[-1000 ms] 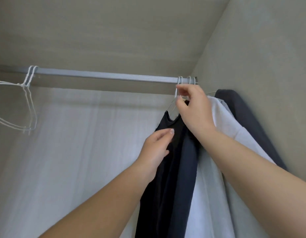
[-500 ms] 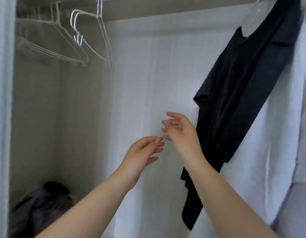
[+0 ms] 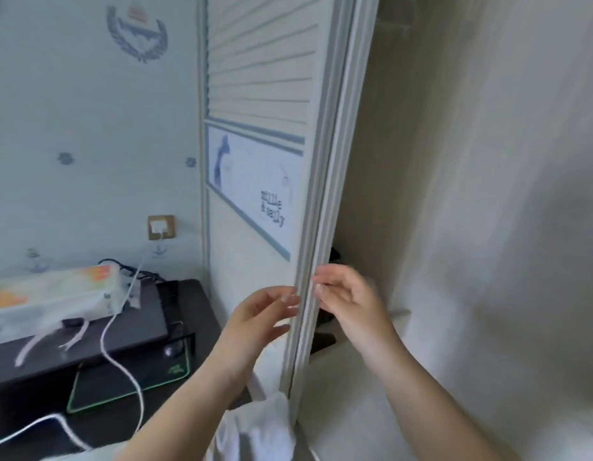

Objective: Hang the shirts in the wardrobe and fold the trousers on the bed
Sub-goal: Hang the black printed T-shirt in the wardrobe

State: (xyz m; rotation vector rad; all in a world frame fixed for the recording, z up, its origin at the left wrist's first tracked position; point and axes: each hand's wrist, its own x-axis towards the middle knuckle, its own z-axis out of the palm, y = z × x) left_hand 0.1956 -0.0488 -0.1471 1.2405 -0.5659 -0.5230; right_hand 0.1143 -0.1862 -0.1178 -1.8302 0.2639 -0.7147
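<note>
My left hand (image 3: 258,319) and my right hand (image 3: 350,301) hover at chest height in front of the wardrobe door's edge (image 3: 316,207), one on each side of it. Both have loosely bent fingers and hold nothing. The open wardrobe (image 3: 455,194) fills the right of the head view, and only its pale inner wall shows. The hung shirts are out of view. A white piece of cloth (image 3: 262,427) lies at the bottom centre below my arms.
A slatted white wardrobe door panel (image 3: 258,78) stands at centre. To the left a dark desk (image 3: 89,344) carries a white-and-orange box (image 3: 52,294), white cables (image 3: 119,344) and a green-edged mat (image 3: 129,384). A wall socket (image 3: 160,227) sits above it.
My hands let go of the hanger on the rail and dropped down empty. The view swung left and down, from the hanging black shirt to the wardrobe door edge and the desk.
</note>
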